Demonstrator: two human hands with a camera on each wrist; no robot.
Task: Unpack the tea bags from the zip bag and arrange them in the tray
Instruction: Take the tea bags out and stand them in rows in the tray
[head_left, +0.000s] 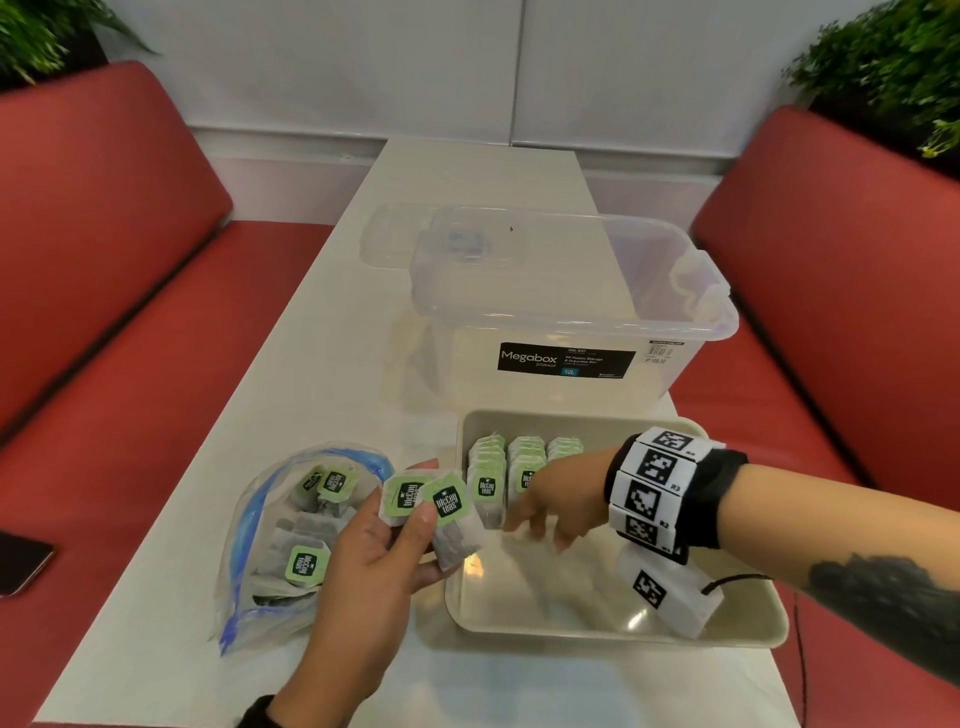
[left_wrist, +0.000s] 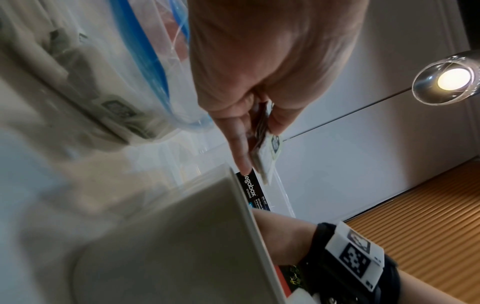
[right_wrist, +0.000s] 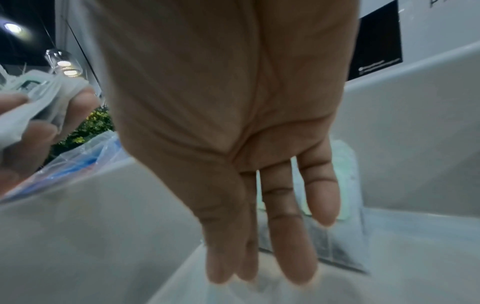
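1. Booth setting: a long pale table (head_left: 332, 322) runs away from the viewer between two red benches (head_left: 104, 249), with a white wall beyond and green plants at both far corners.
2. Far centre-right on the table stands a clear storage bin (head_left: 566, 312) labelled "Megabox"; its lid (head_left: 395, 234) lies flat just behind it to the left.
3. A beige tray (head_left: 613, 618) sits near right, just in front of the bin. Three short rows of tea bags (head_left: 519, 462) stand upright, packed against the tray's far-left corner.
4. The zip bag (head_left: 275, 540), clear with a blue seal, lies open left of the tray, with several tea bags inside it; green tags show through the plastic.
5. Left hand (head_left: 374, 561) is between zip bag and tray, holding two tea bags (head_left: 431, 504) fanned out, thumb over their front, fingers behind. The left wrist view shows the same pinch (left_wrist: 262, 131).
6. Right hand (head_left: 561, 499) reaches over the tray toward the held pair, fingers straight and loosely spread, holding nothing; the right wrist view confirms an empty palm (right_wrist: 233, 123).
7. A marker-patterned wristband (head_left: 660, 488) wraps the right wrist.
8. A dark phone (head_left: 21, 566) lies at the near-left edge.
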